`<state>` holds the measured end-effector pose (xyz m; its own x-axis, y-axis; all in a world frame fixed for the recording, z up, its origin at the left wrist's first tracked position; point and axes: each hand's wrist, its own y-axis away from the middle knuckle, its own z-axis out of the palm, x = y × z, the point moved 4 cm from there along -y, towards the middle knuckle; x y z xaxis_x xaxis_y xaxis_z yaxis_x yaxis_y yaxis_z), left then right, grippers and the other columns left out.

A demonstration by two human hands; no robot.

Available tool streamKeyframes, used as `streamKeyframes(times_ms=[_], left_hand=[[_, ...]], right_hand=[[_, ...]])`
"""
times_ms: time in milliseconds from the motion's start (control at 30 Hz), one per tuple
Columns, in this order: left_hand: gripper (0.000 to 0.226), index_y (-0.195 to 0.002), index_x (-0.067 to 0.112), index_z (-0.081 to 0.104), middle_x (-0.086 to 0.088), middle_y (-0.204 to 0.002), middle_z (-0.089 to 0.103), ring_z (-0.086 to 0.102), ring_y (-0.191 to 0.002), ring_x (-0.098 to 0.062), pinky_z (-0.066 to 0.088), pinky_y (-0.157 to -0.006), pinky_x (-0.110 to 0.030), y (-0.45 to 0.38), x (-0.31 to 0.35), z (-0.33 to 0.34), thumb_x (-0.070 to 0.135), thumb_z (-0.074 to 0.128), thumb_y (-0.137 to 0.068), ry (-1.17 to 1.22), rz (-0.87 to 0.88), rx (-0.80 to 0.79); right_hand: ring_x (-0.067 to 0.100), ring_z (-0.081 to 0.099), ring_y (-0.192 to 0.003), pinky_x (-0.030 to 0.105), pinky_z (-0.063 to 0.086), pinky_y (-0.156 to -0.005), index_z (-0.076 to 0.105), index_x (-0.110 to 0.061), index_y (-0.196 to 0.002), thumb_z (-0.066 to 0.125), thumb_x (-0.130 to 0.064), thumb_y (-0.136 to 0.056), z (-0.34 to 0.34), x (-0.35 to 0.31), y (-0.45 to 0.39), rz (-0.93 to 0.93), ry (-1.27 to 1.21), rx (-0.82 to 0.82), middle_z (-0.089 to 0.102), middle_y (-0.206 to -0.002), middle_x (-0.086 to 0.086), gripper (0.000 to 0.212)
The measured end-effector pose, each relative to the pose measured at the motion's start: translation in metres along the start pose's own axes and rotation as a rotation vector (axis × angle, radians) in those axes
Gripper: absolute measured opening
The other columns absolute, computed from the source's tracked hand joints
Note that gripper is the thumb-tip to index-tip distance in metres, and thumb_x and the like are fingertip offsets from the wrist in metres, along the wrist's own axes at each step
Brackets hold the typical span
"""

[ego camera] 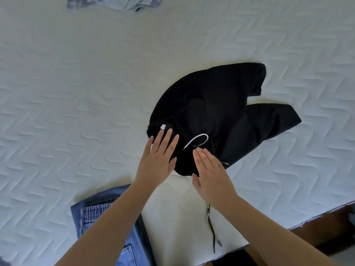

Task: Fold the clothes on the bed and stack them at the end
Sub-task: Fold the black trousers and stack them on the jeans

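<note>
A quilted white bed fills the view from the head camera, its near edge running along the bottom right. A black garment lies crumpled near the middle of the bed, toward that near edge, with two loose ends spreading to the right and a white cord looped on its near part. A folded white cloth lies at the near edge, just below the black garment, with a black drawstring trailing across it. Blue jeans lie beside the white cloth on its left, partly under the left forearm. A pale blue garment sits bunched at the far edge, well apart from the rest. Both of the person's hands reach over the near part of the black garment: the left hand and the right hand each have straight, spread fingers laid flat, grip apart, holding nothing, on either side of the white cord.
</note>
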<state>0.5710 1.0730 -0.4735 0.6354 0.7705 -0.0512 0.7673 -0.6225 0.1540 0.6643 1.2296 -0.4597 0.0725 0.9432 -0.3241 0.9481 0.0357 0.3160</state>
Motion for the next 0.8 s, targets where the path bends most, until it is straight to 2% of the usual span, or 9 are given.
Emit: streamKeyframes(times_ms=[167, 300, 400, 467, 533, 600, 700, 800], left_hand=[[0.065, -0.157, 0.02, 0.013, -0.007, -0.164, 0.011, 0.008, -0.151, -0.026, 0.02, -0.119, -0.046, -0.026, -0.016, 0.069, 0.04, 0.039, -0.101, 0.007, -0.083, -0.013], [0.068, -0.157, 0.02, 0.011, -0.007, -0.164, 0.012, 0.011, -0.15, -0.028, 0.019, -0.119, -0.047, -0.051, -0.037, 0.099, 0.036, 0.042, -0.099, 0.007, -0.093, 0.0], [0.069, -0.157, 0.021, 0.01, -0.007, -0.163, 0.013, 0.015, -0.149, -0.03, 0.024, -0.116, -0.05, -0.071, -0.053, 0.11, 0.033, 0.044, -0.098, 0.009, -0.106, 0.018], [0.069, -0.157, 0.022, 0.009, -0.008, -0.162, 0.016, 0.023, -0.146, -0.032, 0.034, -0.109, -0.051, -0.087, -0.062, 0.111, 0.03, 0.045, -0.098, 0.029, -0.132, 0.021], [0.067, -0.157, 0.023, 0.012, -0.011, -0.153, 0.032, 0.042, -0.131, -0.033, 0.047, -0.09, -0.047, -0.102, -0.071, 0.111, 0.024, 0.046, -0.099, 0.092, -0.172, 0.005], [0.058, -0.152, 0.021, 0.025, -0.01, -0.131, 0.049, 0.053, -0.109, -0.032, 0.049, -0.073, -0.043, -0.114, -0.077, 0.11, 0.018, 0.047, -0.099, 0.121, -0.198, -0.046], [0.027, -0.121, 0.012, 0.05, -0.011, -0.105, 0.054, 0.053, -0.088, -0.031, 0.042, -0.058, -0.042, -0.119, -0.077, 0.108, 0.009, 0.048, -0.094, 0.121, -0.199, -0.071], [0.013, -0.102, 0.007, 0.051, -0.012, -0.09, 0.055, 0.041, -0.062, -0.027, 0.03, -0.052, -0.037, -0.11, -0.07, 0.105, 0.007, 0.05, -0.089, 0.149, -0.217, -0.096]], right_hand=[[0.023, 0.014, -0.151, 0.039, 0.016, -0.122, 0.02, -0.011, -0.156, 0.04, -0.037, -0.099, 0.069, 0.005, -0.044, 0.056, -0.064, -0.041, 0.022, -0.162, 0.007, 0.066], [0.02, 0.011, -0.151, 0.036, 0.011, -0.122, 0.016, -0.014, -0.157, 0.04, -0.038, -0.1, 0.112, 0.012, -0.065, 0.119, -0.117, -0.049, 0.019, -0.163, 0.004, 0.066], [0.02, 0.016, -0.15, 0.036, 0.014, -0.122, 0.02, -0.012, -0.156, 0.045, -0.03, -0.098, 0.126, 0.015, -0.07, 0.188, -0.143, -0.007, 0.023, -0.161, 0.005, 0.065], [0.021, 0.019, -0.149, 0.037, 0.017, -0.122, 0.024, -0.009, -0.155, 0.05, -0.019, -0.094, 0.13, 0.014, -0.07, 0.211, -0.177, 0.029, 0.026, -0.16, 0.007, 0.067], [0.02, 0.013, -0.151, 0.034, 0.013, -0.123, 0.019, -0.009, -0.156, 0.051, -0.01, -0.092, 0.135, 0.013, -0.067, 0.207, -0.193, 0.023, 0.019, -0.162, 0.007, 0.071], [0.018, 0.006, -0.152, 0.03, 0.009, -0.122, 0.012, -0.01, -0.157, 0.048, -0.005, -0.093, 0.138, 0.013, -0.063, 0.197, -0.198, 0.019, 0.01, -0.164, 0.005, 0.073], [0.017, 0.001, -0.152, 0.027, 0.011, -0.12, 0.007, -0.012, -0.157, 0.043, 0.0, -0.095, 0.14, 0.019, -0.058, 0.181, -0.203, 0.023, 0.002, -0.165, 0.003, 0.073], [0.021, -0.001, -0.152, 0.03, 0.021, -0.119, 0.001, -0.01, -0.156, 0.046, -0.003, -0.095, 0.143, 0.023, -0.049, 0.117, -0.106, -0.063, -0.005, -0.165, 0.008, 0.076]])
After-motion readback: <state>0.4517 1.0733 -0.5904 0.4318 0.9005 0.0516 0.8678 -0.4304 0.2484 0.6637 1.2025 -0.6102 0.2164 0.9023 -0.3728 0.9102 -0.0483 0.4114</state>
